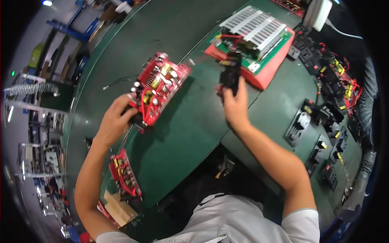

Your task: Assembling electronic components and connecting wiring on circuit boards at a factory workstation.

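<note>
My left hand [117, 117] grips the lower left end of a red circuit board [162, 87] crowded with electronic parts, tilted above the green table. Red wires loop over the board's near end. In my right hand [237, 103] is a black panel module [231, 75], held upright with the fingers wrapped round its lower part. Just beyond that hand, a green circuit board [265, 60] with a silver slotted heat sink [255, 28] rests on a red-orange block [263, 81]. The fingers hide part of each held thing.
Another red circuit board [124, 173] lies at the table's near left, beside a cardboard piece [120, 208]. Several black modules [300, 123] are spread along the right, with more in a row behind them. A grey flexible duct [368, 105] runs down the right edge.
</note>
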The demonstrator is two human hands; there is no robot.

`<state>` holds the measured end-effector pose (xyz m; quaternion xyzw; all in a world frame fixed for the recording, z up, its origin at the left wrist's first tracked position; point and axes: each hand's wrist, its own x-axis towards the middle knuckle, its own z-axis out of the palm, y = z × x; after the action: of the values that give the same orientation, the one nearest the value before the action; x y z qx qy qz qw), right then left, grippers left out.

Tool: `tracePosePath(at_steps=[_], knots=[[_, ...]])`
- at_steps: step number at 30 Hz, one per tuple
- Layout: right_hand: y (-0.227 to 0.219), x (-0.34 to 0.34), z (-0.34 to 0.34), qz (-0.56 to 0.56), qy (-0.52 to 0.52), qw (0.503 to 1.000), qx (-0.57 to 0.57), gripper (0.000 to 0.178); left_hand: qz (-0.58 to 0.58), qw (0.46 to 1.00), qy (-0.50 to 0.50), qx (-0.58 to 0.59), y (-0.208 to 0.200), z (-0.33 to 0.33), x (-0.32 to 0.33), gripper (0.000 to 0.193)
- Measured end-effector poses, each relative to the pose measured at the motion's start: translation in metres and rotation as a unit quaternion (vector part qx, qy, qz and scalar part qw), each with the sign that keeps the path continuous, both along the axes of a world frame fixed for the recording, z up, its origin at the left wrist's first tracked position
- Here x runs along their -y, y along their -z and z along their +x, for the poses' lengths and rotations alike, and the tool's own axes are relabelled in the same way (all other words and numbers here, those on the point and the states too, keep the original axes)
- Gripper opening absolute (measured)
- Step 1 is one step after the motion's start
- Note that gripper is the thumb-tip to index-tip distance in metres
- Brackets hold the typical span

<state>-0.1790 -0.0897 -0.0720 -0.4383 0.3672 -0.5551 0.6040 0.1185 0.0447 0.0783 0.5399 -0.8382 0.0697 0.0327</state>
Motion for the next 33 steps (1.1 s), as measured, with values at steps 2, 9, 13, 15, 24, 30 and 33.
tracePosePath(at_steps=[2,9,13,15,24,30,33], knots=[[0.004,0.010,-0.003,0.003,0.005,1.000,-0.003,0.024,0.026,0.998,0.037,0.050,0.001,0.006,-0.041,0.033],[0.005,0.006,0.003,-0.043,-0.020,0.999,0.019,0.026,0.113,0.990,0.034,0.076,0.024,0.011,-0.107,0.022],[0.011,0.008,-0.007,-0.057,-0.061,0.996,0.009,0.046,0.295,0.930,-0.133,0.172,0.004,-0.025,-0.089,0.043],[0.011,0.007,-0.009,-0.064,-0.089,0.994,0.003,0.068,0.352,0.906,-0.223,0.080,-0.025,-0.062,-0.053,0.041],[-0.002,-0.002,-0.005,-0.060,-0.182,0.981,-0.003,0.054,0.041,0.976,-0.198,-0.080,0.090,-0.093,0.058,0.023],[-0.005,0.002,0.010,0.060,-0.247,0.965,0.066,0.043,-0.081,0.951,-0.220,-0.202,0.090,-0.081,0.059,0.018],[-0.012,0.002,0.031,0.117,-0.280,0.949,0.089,0.041,-0.097,0.932,-0.243,-0.250,0.087,-0.078,0.047,0.028]])
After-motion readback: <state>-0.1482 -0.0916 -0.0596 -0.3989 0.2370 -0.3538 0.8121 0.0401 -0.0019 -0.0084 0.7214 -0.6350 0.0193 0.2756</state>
